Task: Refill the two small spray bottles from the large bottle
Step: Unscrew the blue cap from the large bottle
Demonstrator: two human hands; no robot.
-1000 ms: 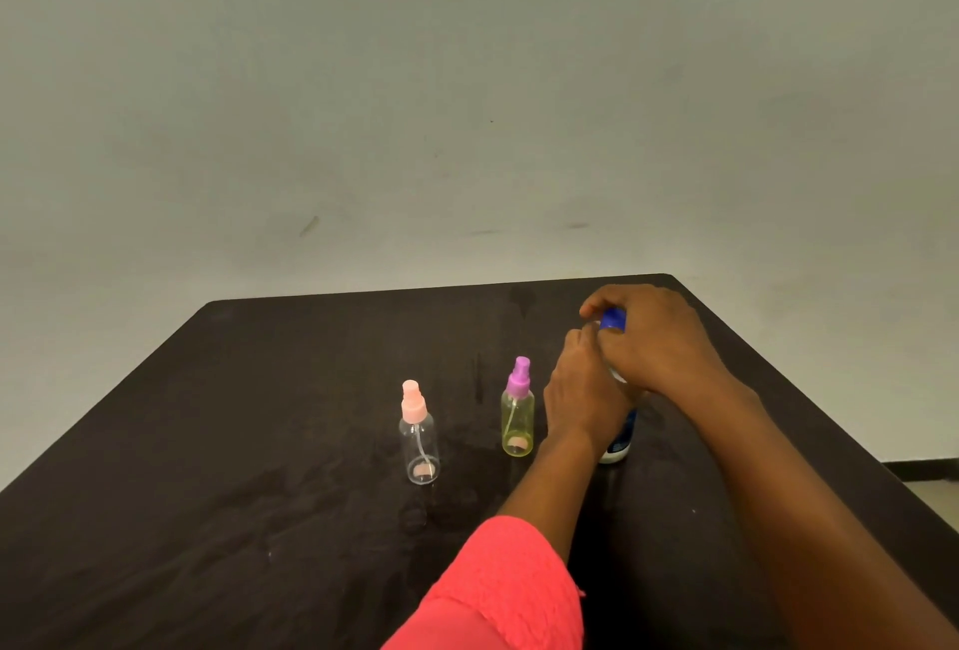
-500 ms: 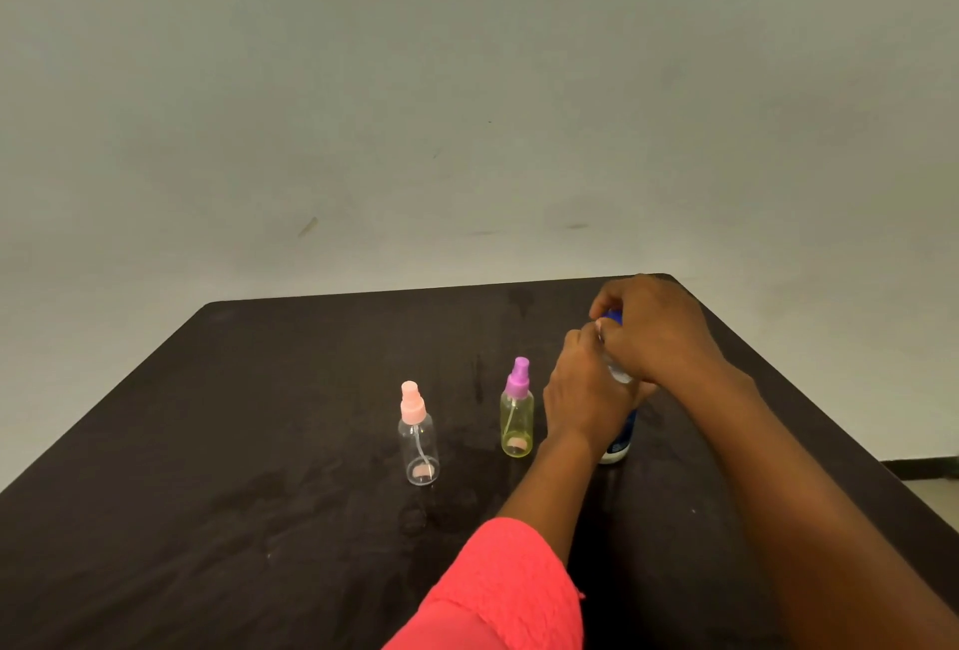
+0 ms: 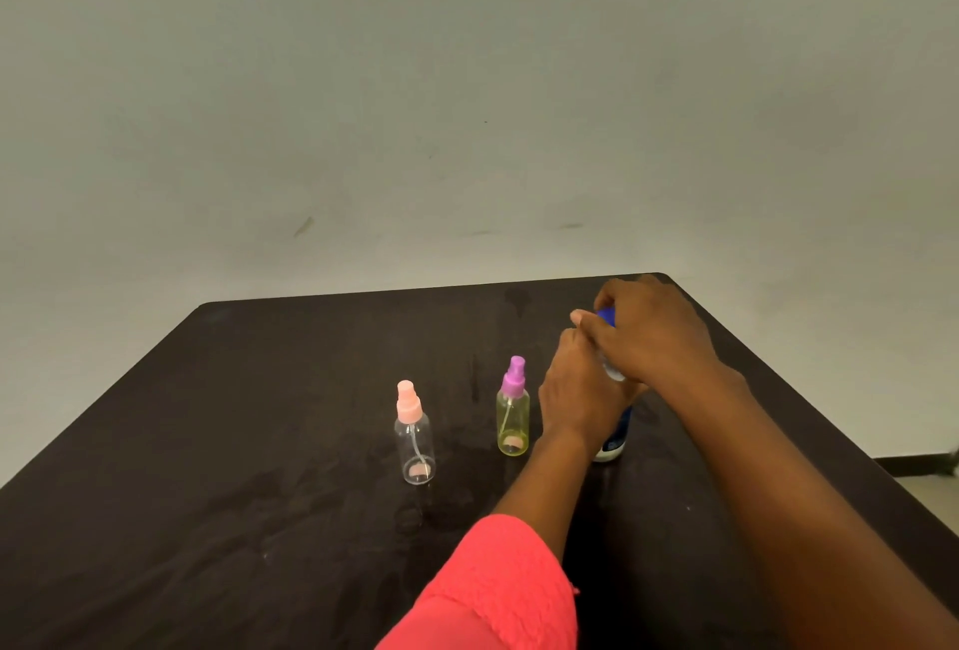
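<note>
Table (image 3: 259, 442): dark top. Three bottles stand on it in a loose row across the middle, running toward the right edge.

Large bottle (image 3: 612, 444): upright, base on the table, closest of the three to the right edge. Mostly hidden, so its fill level cannot be told.

Right grip (image 3: 656, 338): comes over the bottle's top, fingers curled round the cap.

Left grip (image 3: 581, 400): wrapped round the bottle's body, steadying it. A red sleeve (image 3: 498, 587) shows at the near edge.

Yellow-green spray bottle (image 3: 512, 423): just beside the left grip on the side toward the left edge; contact cannot be told. Purple spray top fitted.

Clear spray bottle (image 3: 415, 447): further toward the left edge, apart from the other. Pink spray top fitted. Both small bottles look close to empty.

Blue cap (image 3: 606, 316): only a sliver shows past the right grip's fingers.

Judgement: the step in hand is opening the large bottle, and no refilling has begun. The next move likely calls for twisting the cap free against the left grip's hold. Both spray tops must then come off, and the narrow necks suggest a slow pour.
</note>
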